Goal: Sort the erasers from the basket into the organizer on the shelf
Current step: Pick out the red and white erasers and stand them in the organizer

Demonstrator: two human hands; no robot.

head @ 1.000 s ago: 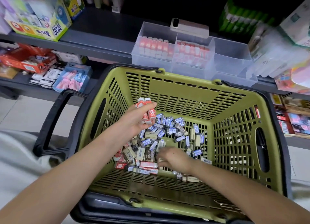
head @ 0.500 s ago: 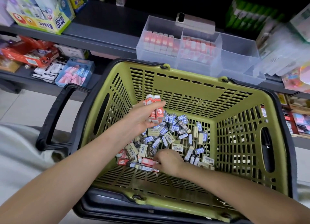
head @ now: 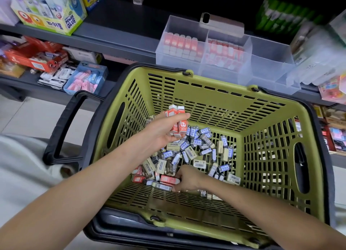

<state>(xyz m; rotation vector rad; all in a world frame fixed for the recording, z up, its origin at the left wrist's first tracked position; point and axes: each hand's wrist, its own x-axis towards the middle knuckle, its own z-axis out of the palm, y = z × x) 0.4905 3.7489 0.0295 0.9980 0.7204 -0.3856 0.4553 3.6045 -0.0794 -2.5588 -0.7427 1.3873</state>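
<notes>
A green basket [head: 215, 98] holds a heap of erasers [head: 196, 150] in blue, beige, dark and red sleeves. My left hand [head: 164, 130] hovers over the heap and holds several red-sleeved erasers [head: 177, 121] upright. Low in the basket, my right hand [head: 189, 178] pinches a red eraser [head: 169, 179] lying at the heap's near edge. On the shelf behind stands a clear organizer [head: 271, 66]; its left and middle compartments hold rows of red erasers, and the right one looks empty.
A black handle [head: 63, 130] sticks out from the basket's left side. A glue box [head: 48, 12] sits on the upper shelf at left. A blue box of pink erasers [head: 86, 79] and red packs [head: 31, 57] lie on the lower shelf. Blurred packets crowd the right.
My left hand has lifted a little with its red erasers. My right hand has slid left across the heap's near edge onto a red eraser.
</notes>
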